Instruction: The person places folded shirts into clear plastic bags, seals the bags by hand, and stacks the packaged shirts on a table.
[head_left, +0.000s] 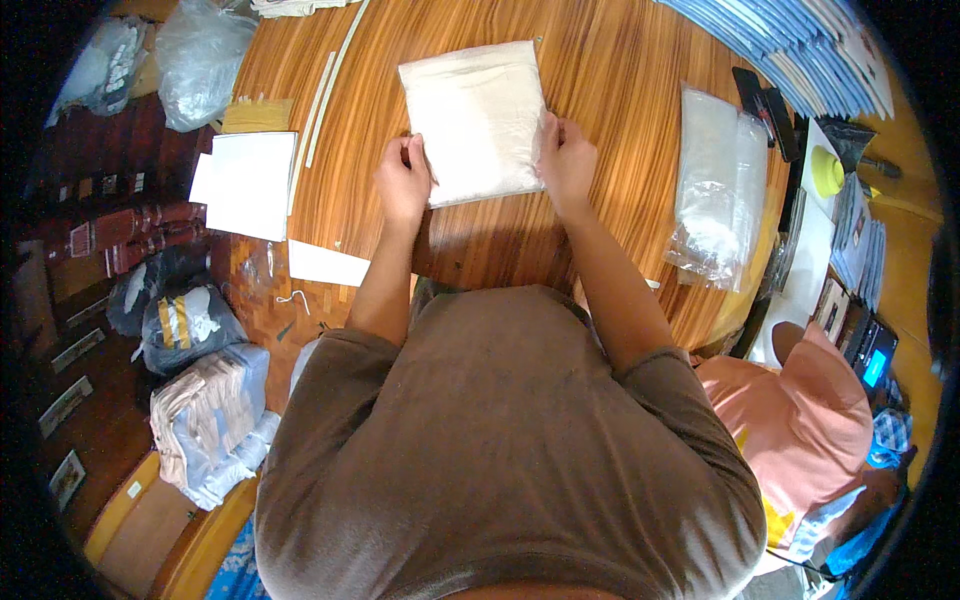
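Between the fingers, the packet points forward lengthwise.

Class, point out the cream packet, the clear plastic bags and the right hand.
Cream packet (475, 125): head view, middle of upper face.
Clear plastic bags (708, 180): head view, middle of upper surface.
Right hand (569, 165): head view, back of hand.

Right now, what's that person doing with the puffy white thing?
A person in a brown shirt has a flat, cream-coloured packet between two hands at the wooden table. The left hand grips its left edge and the right hand its right edge. Clear plastic bags lie off to the right, and white sheets to the left.
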